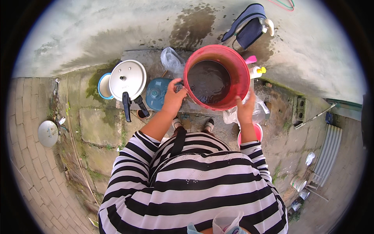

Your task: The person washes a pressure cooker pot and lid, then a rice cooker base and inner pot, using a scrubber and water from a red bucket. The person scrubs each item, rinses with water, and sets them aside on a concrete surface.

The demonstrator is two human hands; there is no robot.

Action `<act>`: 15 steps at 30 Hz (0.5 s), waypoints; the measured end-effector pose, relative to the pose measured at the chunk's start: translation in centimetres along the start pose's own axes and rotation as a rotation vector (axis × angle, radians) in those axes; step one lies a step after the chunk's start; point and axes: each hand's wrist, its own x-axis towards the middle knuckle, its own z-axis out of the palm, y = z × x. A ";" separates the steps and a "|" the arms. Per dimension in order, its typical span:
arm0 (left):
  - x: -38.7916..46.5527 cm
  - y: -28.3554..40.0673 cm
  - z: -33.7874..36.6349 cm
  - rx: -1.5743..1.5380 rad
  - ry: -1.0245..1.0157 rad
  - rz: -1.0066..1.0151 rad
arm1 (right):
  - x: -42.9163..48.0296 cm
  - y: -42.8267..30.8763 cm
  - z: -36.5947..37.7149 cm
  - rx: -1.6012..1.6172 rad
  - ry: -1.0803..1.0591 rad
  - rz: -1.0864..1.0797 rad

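A red plastic bucket (238, 68) with dark, murky water in it stands in front of me on a concrete slab. My left hand (176, 95) is at the left side of its rim, thumb and fingertips close together; whether they touch the bucket or grip something small I cannot tell. My right hand (245, 106) is against the bucket's lower right side, partly over a clear plastic bag (258, 109). Left of the bucket lies a teal lidded container (157, 93), beside a pressure cooker (128, 76) with a metal lid and black handles.
A white pump bottle with a yellow top (255, 72) and a pink object (250, 59) are right of the bucket. Another plastic bag (172, 60) lies behind. A blue-rimmed bucket (104, 86) stands far left, a red basin (258, 131) below my right hand. A stained wall rises behind.
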 end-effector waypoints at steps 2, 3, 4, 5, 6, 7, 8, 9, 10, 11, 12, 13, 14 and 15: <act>0.8 -0.4 -0.2 0.304 0.085 0.064 | 1.2 3.3 -1.3 -0.186 0.137 0.112; 1.2 -0.5 0.0 0.406 0.066 0.068 | 1.6 4.6 -1.2 -0.142 0.140 0.287; 1.5 -0.5 0.4 0.534 0.046 0.047 | 1.9 5.8 -0.9 0.216 0.091 0.564; 1.8 -0.5 0.8 0.665 0.020 0.024 | 2.2 6.8 -0.4 0.333 -0.036 0.678; 2.1 -0.4 1.2 0.709 -0.010 0.018 | 2.2 7.5 0.2 0.459 -0.138 0.820; 2.4 -0.3 1.5 0.752 -0.041 0.013 | 2.2 8.1 0.9 0.600 -0.243 0.943; 2.7 -0.3 1.9 0.806 -0.065 0.024 | 2.2 8.4 1.6 0.631 -0.251 0.940; 3.0 -0.4 2.2 0.805 -0.042 -0.011 | 2.2 8.5 2.1 0.680 -0.259 0.920; 3.2 -0.6 2.3 0.818 -0.015 -0.030 | 2.3 8.5 2.5 0.744 -0.292 0.905; 3.4 -0.9 2.4 0.837 0.006 -0.061 | 2.4 8.4 2.7 0.731 -0.296 0.878; 3.5 -1.4 2.5 0.856 0.032 -0.063 | 2.5 8.1 2.7 0.731 -0.324 0.853; 3.6 -1.9 2.4 0.876 0.056 -0.070 | 2.5 7.8 2.5 0.708 -0.304 0.859; 3.9 -2.5 2.4 0.899 0.073 -0.075 | 2.3 7.4 2.2 0.689 -0.334 0.852; 4.0 -3.1 2.3 0.899 0.105 -0.076 | 2.1 7.1 1.8 0.661 -0.363 0.814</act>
